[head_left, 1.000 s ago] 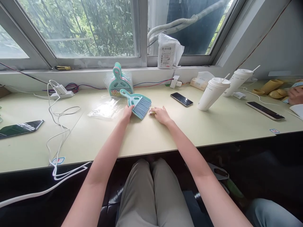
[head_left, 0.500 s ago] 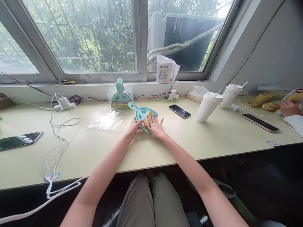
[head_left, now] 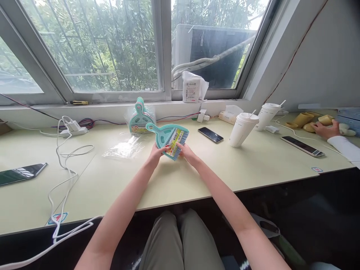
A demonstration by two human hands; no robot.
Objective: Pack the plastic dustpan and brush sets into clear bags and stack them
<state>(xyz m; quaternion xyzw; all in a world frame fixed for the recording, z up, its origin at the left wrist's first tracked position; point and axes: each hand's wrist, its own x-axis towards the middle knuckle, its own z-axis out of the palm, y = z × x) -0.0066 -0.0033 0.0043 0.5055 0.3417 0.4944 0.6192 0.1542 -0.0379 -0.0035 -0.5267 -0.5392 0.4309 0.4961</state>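
Note:
A teal dustpan with a small brush and a colourful label (head_left: 165, 135) is held tilted above the table, its handle toward the upper left. My left hand (head_left: 156, 153) grips its lower left edge, thumb on the front. On its lower right side is my right hand (head_left: 188, 153), thumb on the label and the other fingers behind. Behind it, a stack of similar dustpans (head_left: 140, 120) stands in clear plastic by the wall. Clear plastic wrap (head_left: 123, 146) lies on the table to the left.
Phones (head_left: 210, 134) and white cups (head_left: 243, 129) are on the right, with a tissue box (head_left: 230, 114) behind. White cables (head_left: 66, 170) and another phone (head_left: 22, 173) lie left. At the far right another person's hand (head_left: 327, 129) holds a yellowish object.
The dustpan has been raised and turned to face me more. My right hand has moved from lying across the label to gripping the edge. The other person's hand has moved left.

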